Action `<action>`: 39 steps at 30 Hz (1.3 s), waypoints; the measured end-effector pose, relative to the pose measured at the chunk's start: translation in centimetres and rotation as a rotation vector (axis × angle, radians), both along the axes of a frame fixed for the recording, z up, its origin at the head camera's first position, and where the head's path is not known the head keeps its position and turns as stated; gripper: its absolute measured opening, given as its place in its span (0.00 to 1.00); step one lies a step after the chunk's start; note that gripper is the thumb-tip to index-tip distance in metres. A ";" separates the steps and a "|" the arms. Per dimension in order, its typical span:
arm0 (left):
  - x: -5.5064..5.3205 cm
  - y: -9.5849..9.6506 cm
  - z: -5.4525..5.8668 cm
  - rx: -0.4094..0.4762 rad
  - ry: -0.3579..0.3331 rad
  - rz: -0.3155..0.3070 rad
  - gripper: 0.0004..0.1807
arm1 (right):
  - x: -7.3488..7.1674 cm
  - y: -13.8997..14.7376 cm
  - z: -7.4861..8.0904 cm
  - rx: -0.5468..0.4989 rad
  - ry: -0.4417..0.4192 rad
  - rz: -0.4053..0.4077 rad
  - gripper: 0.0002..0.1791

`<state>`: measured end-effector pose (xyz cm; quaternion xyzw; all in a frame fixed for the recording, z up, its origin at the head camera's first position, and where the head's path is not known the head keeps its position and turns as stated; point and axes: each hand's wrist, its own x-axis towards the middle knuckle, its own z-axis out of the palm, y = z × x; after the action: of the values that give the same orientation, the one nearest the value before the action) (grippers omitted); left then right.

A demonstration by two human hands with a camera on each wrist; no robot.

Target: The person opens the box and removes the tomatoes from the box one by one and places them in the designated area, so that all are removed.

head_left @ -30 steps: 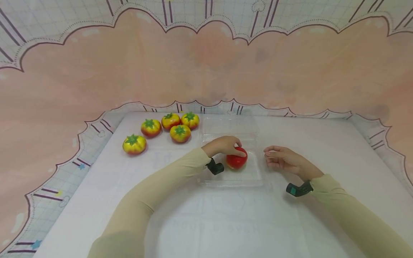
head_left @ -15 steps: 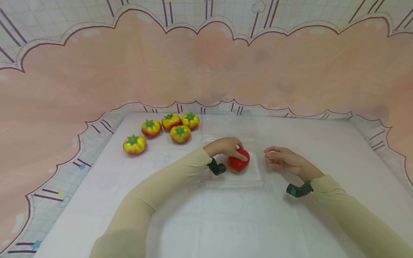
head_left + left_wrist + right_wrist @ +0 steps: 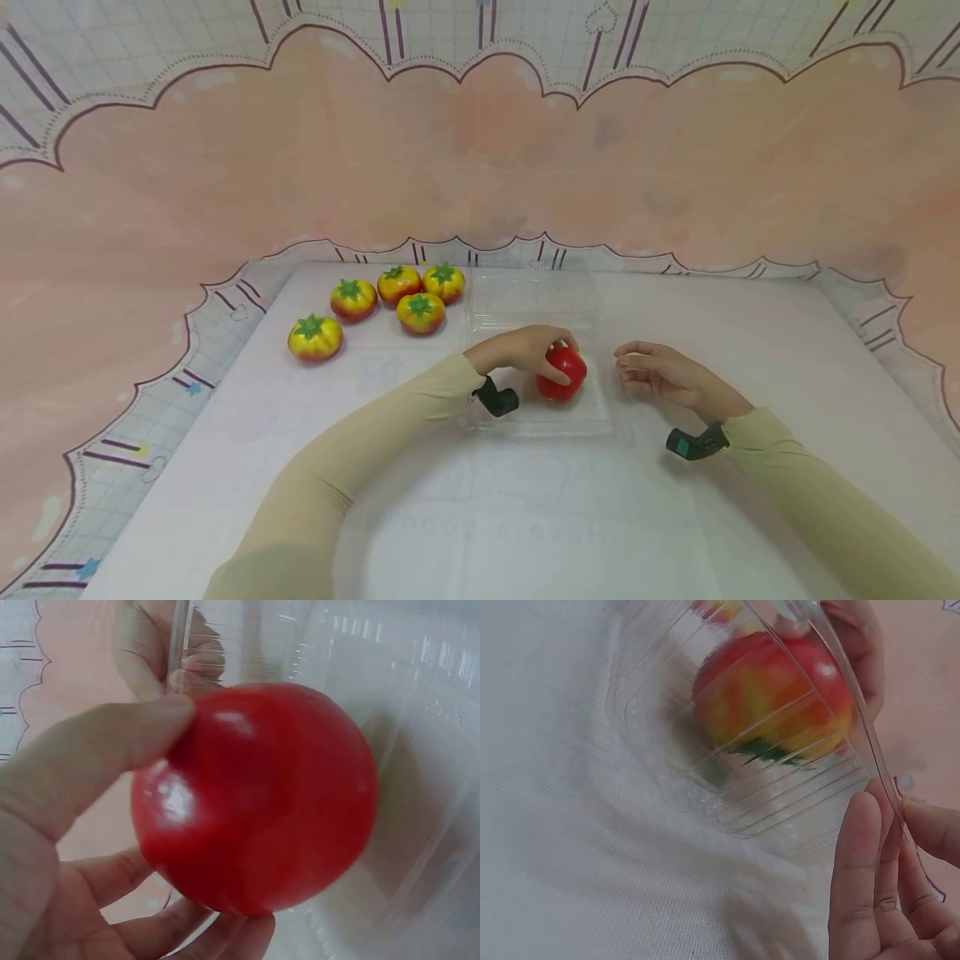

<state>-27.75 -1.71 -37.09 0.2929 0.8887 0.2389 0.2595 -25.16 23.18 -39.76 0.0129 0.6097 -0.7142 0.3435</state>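
My left hand grips a shiny toy tomato, thumb on one side and fingers round the other. Its smooth red side faces the left wrist camera. Seen through clear plastic in the right wrist view, its yellow part and green leafy top point toward the right hand. The tomato is over the base of a clear plastic clamshell box, whose lid lies open at the back. Beside the box's right edge is my right hand, fingers loosely bent, fingertips right by the rim in the right wrist view.
Several yellow-and-red toy tomatoes with green tops stand on the white tabletop at the back left. One tomato sits apart, nearer the left edge. A peach patterned cloth hangs behind the table.
My left hand has shifted the red tomato slightly right and turned it a little within the grip. My right hand has stayed in place beside the box.
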 end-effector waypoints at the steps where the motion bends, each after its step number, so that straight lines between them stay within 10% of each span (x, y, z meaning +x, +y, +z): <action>1: 0.0 -0.1 0.1 -0.002 -0.005 0.007 0.26 | 0.0 0.0 0.0 -0.005 -0.001 0.000 0.06; 39: 2.3 -4.0 0.9 0.000 0.015 -0.004 0.25 | 0.3 0.1 0.1 0.021 0.048 0.032 0.06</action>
<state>-25.41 -5.75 -36.18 0.2965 0.8899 0.2364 0.2534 -24.85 23.24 -39.62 -0.0104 0.6254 -0.7023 0.3400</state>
